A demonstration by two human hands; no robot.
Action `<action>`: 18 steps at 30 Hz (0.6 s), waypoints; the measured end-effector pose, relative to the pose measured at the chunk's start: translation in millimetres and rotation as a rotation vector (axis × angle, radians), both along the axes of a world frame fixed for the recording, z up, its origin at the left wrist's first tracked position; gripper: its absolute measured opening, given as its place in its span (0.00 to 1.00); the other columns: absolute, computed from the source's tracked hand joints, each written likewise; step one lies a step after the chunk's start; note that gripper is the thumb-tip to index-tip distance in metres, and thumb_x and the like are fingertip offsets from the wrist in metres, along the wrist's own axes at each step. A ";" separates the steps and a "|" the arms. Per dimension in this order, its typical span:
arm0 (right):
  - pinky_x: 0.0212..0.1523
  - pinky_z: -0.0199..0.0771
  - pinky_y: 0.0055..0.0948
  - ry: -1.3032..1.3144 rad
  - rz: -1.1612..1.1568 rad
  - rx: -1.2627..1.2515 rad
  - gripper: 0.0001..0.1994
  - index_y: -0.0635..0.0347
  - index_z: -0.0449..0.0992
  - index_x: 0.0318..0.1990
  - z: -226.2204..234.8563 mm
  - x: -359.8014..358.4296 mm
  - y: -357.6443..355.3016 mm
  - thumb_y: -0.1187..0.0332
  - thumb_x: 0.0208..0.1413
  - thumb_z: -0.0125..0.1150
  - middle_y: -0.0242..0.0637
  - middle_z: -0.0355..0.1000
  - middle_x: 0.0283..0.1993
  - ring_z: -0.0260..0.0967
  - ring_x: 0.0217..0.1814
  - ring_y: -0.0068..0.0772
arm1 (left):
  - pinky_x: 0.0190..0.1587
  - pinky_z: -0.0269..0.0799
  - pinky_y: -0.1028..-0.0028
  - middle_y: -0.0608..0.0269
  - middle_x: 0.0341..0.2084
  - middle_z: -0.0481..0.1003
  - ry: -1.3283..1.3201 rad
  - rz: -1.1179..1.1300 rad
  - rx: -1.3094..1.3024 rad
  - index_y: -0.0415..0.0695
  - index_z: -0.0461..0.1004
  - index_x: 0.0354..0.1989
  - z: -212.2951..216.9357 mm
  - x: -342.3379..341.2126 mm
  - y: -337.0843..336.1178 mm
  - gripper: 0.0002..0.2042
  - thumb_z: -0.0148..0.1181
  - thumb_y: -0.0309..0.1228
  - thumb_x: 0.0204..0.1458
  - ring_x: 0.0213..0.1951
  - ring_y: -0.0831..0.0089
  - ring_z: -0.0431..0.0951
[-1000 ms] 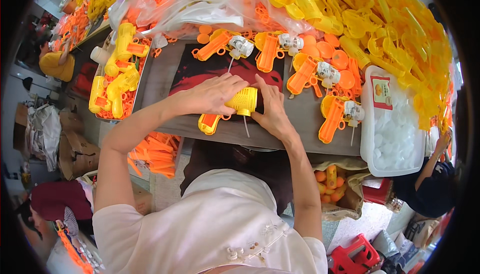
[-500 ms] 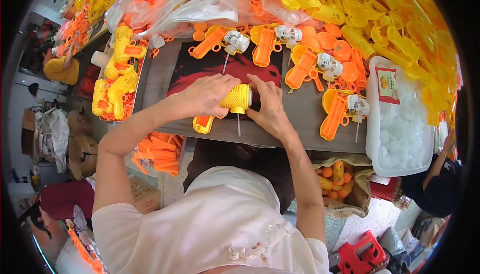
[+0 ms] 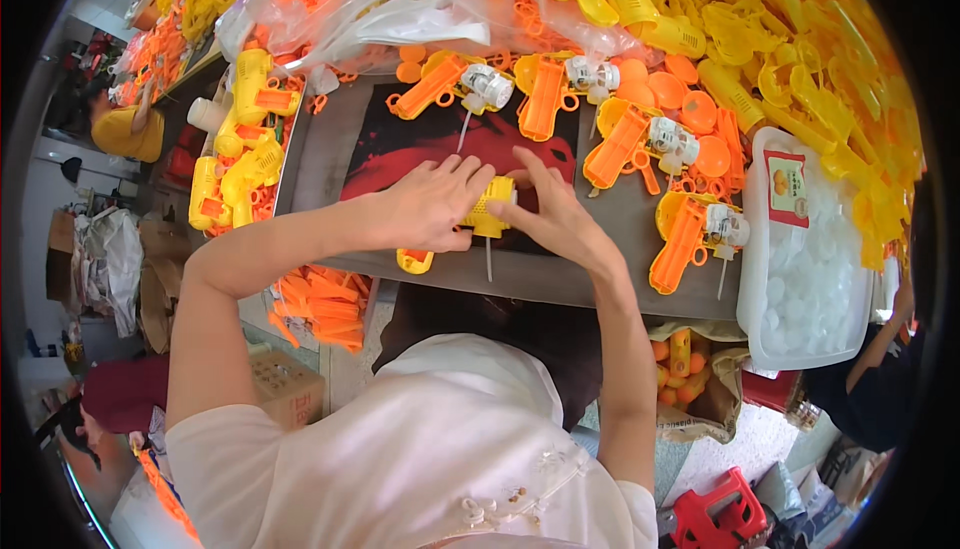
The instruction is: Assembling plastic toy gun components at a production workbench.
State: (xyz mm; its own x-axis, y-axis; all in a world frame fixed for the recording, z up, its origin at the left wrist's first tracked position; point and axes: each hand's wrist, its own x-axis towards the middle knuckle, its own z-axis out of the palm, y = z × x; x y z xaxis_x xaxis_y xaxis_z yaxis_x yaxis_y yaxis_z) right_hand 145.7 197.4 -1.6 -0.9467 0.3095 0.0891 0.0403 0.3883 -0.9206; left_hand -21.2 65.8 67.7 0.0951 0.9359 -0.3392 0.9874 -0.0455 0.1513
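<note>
Both of my hands are closed around one yellow toy gun (image 3: pixel 489 211) lying on the grey table (image 3: pixel 560 274). My left hand (image 3: pixel 430 204) covers its left part and handle, whose orange-tipped end (image 3: pixel 414 261) sticks out below. My right hand (image 3: pixel 553 214) grips its right end with fingers pressed on top. A thin white stick (image 3: pixel 488 262) hangs down from the toy between my hands. A red and black mat (image 3: pixel 400 139) lies under the work.
Several orange half-guns with white motor parts (image 3: pixel 690 234) lie on the table to the right and behind. A white bin of clear pieces (image 3: pixel 812 269) stands at right. Assembled yellow guns (image 3: pixel 235 164) are stacked at left. Yellow shells (image 3: pixel 760 39) are heaped at the back. Another person (image 3: pixel 880 369) sits at right.
My hands stay on the yellow toy gun; the fingers have shifted slightly on it. The view has tilted a little.
</note>
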 end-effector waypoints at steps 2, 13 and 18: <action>0.63 0.58 0.36 -0.220 -0.116 -0.071 0.37 0.61 0.58 0.66 9.6 -8.9 -5.2 0.60 0.51 0.68 0.47 0.67 0.56 0.64 0.58 0.43 | 0.53 0.69 0.57 0.44 0.53 0.63 -0.102 -0.017 0.001 0.32 0.52 0.62 -7.5 -11.0 -1.6 0.39 0.64 0.36 0.44 0.54 0.49 0.67; 0.61 0.62 0.30 0.102 -0.084 -0.255 0.21 0.64 0.68 0.54 2.2 21.1 -17.8 0.72 0.52 0.64 0.37 0.71 0.54 0.67 0.57 0.28 | 0.50 0.72 0.73 0.62 0.45 0.74 -1.349 0.741 0.260 0.41 0.65 0.56 -34.0 -4.9 -52.8 0.30 0.72 0.27 0.43 0.48 0.75 0.74; 0.52 0.67 0.25 0.036 -0.112 -0.514 0.09 0.66 0.74 0.44 23.6 -3.3 -26.5 0.73 0.57 0.60 0.35 0.73 0.43 0.69 0.48 0.25 | 0.43 0.73 0.75 0.66 0.41 0.74 -1.061 0.550 0.386 0.43 0.67 0.48 -23.1 9.3 -47.3 0.26 0.74 0.28 0.41 0.43 0.81 0.75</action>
State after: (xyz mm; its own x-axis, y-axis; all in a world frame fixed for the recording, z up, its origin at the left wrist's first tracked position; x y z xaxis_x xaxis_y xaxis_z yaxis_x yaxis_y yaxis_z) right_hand 142.3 170.9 22.0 -0.9043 0.4212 -0.0694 0.0209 -0.1187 -0.9927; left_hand -11.9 18.5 44.6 -0.2808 0.9593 -0.0299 0.2900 0.1145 0.9501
